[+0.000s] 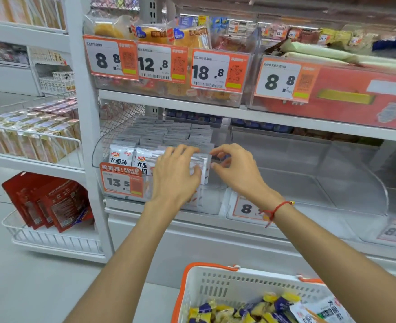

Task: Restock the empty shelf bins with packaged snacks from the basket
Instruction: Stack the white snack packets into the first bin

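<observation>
We are looking at a clear plastic shelf bin (pixel 99 157) packed with rows of silver-and-white foil snack packets (pixel 122 155), beside an empty clear plastic bin (pixel 309 173), while the white plastic basket with orange trim (pixel 215 285) below is holding yellow-and-purple wrapped snacks (pixel 246 308) and one more white packet (pixel 325 308). Our left hand (pixel 173 176) is gripping an upright stack of those silver packets (pixel 204 169) at the filled bin's right end, fingers curled over its top, and our right hand (pixel 236 169), a red string bracelet (pixel 276 208) at its wrist, is pinching the stack's right edge between thumb and fingertips.
</observation>
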